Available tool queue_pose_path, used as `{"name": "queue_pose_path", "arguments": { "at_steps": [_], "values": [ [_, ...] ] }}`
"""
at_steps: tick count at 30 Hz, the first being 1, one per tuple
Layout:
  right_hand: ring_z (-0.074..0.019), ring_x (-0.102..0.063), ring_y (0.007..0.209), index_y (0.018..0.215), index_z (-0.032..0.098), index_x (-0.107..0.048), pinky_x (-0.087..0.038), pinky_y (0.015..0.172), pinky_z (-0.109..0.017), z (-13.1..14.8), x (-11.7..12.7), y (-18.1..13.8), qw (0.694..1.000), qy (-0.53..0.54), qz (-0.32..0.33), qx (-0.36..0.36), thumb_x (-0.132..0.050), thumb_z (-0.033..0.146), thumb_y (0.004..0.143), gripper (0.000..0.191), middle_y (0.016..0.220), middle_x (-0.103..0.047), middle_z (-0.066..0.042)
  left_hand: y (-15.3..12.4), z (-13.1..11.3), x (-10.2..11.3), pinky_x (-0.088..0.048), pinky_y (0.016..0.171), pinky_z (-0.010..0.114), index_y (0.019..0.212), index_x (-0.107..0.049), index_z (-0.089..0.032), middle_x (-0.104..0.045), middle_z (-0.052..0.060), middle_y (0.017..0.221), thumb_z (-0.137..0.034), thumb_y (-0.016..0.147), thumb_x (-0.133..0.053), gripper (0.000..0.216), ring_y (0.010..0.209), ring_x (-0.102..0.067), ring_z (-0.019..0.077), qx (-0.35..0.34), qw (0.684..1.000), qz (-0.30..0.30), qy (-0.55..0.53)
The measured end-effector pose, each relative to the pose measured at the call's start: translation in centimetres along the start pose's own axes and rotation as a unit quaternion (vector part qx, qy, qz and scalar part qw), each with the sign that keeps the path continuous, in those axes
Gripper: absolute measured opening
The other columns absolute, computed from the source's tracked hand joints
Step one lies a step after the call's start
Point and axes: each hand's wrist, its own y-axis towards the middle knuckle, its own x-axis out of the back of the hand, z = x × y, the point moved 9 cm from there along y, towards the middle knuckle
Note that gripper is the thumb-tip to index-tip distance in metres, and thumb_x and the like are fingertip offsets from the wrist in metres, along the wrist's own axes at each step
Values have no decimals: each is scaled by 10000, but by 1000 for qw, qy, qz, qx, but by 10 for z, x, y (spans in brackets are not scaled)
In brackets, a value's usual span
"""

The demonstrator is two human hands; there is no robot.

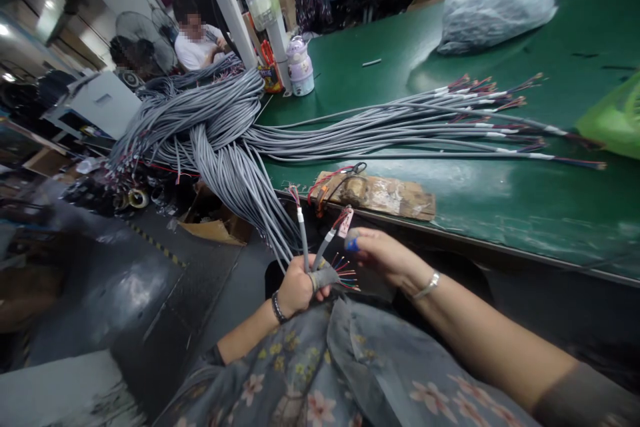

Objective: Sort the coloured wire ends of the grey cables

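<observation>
My left hand (296, 285) is closed around grey cables near my lap. One upright cable end (301, 227) has a white band and thin red wires on top. Beside it leans a second cable end (327, 240), also with a white band and reddish wires. Thin coloured wires (346, 275) fan out to the right of a grey wrapped piece at my left thumb. My right hand (383, 255) is apart from the left, thumb and fingers pinched, with grey and blue coverings at the fingertips. A small pinkish tag (345, 222) is just left of those fingertips; whether they touch it is unclear.
A large grey cable bundle (205, 107) drapes over the green table (380, 207), stripped ends (493, 97) pointing right. A wooden block (390, 197) lies at the near edge. Behind stand a lilac container (300, 67), a plastic bag (493, 3) and a seated person (195, 47).
</observation>
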Motion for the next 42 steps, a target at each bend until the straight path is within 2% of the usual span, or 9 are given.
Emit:
{"name": "queue_pose_path", "arguments": {
  "at_steps": [2, 6, 10, 13, 18, 20, 26, 32, 42],
  "values": [
    [-64, -305, 434, 498, 197, -472, -279, 435, -214, 7, 16, 3, 999, 20, -31, 17, -730, 262, 515, 267, 431, -375, 78, -1, 1, 4, -252, 329, 187, 514, -551, -162, -497, -29, 380, -466, 539, -778, 380, 311, -366, 54, 5, 1000, -18, -16],
    [-76, -356, 463, 551, 195, -514, -344, 458, -218, 4, 25, 4, 998, 56, -26, -4, -788, 337, 558, 309, 490, -429, 58, 1, 1, 4, -239, 322, 183, 509, -537, -161, -493, -28, 369, -472, 520, -788, 400, 301, -363, 50, 1, 998, -26, -64],
    [-92, -428, 503, 692, 191, -620, -397, 491, -231, -5, 9, 6, 994, 98, 20, -41, -772, 533, 605, 384, 616, -550, 10, 7, -1, -1, -229, 321, 177, 517, -522, -159, -494, -29, 362, -455, 492, -801, 408, 292, -365, 47, 5, 993, -28, -114],
    [-90, -419, 494, 751, 185, -650, -376, 476, -236, -3, -5, 12, 995, 81, 61, -21, -769, 628, 564, 496, 665, -592, -9, 12, -5, -7, -220, 320, 177, 531, -523, -155, -496, -29, 359, -450, 470, -807, 414, 284, -359, 44, 6, 990, -23, -141],
    [-90, -361, 470, 565, 185, -582, -300, 457, -242, 23, 9, 13, 987, -17, -68, 147, -727, 704, 555, 539, 500, -485, 32, 22, -10, -20, -217, 321, 177, 540, -531, -153, -496, -30, 359, -439, 478, -803, 400, 281, -356, 43, -8, 986, -15, -167],
    [-93, -357, 459, 522, 194, -548, -286, 445, -246, 27, 13, 11, 978, -21, -108, 179, -689, 739, 566, 565, 474, -466, 35, 25, -9, -23, -225, 321, 176, 533, -524, -155, -497, -31, 361, -435, 486, -801, 397, 284, -359, 44, -12, 986, -16, -168],
    [-124, -485, 457, 610, 177, -615, -380, 458, -267, 3, -14, 24, 988, 136, 29, 62, -701, 726, 575, 557, 513, -553, 8, 29, -8, -25, -248, 330, 179, 550, -531, -155, -506, -28, 378, -459, 490, -796, 408, 299, -376, 50, -21, 985, -41, -166],
    [-100, -493, 473, 651, 156, -657, -394, 473, -245, 2, -13, 31, 976, 203, 29, 69, -769, 616, 604, 475, 548, -595, 6, 26, -6, -23, -231, 341, 187, 539, -530, -153, -507, -16, 385, -476, 496, -793, 419, 305, -375, 53, -12, 989, -48, -142],
    [-133, -545, 520, 781, 194, -695, -449, 493, -253, -2, -20, 23, 972, 219, 81, 26, -678, 696, 651, 520, 611, -626, -14, 20, -4, -22, -243, 338, 186, 540, -534, -155, -532, -4, 395, -485, 513, -786, 416, 304, -396, 59, -18, 991, -39, -127]
  ]
}}
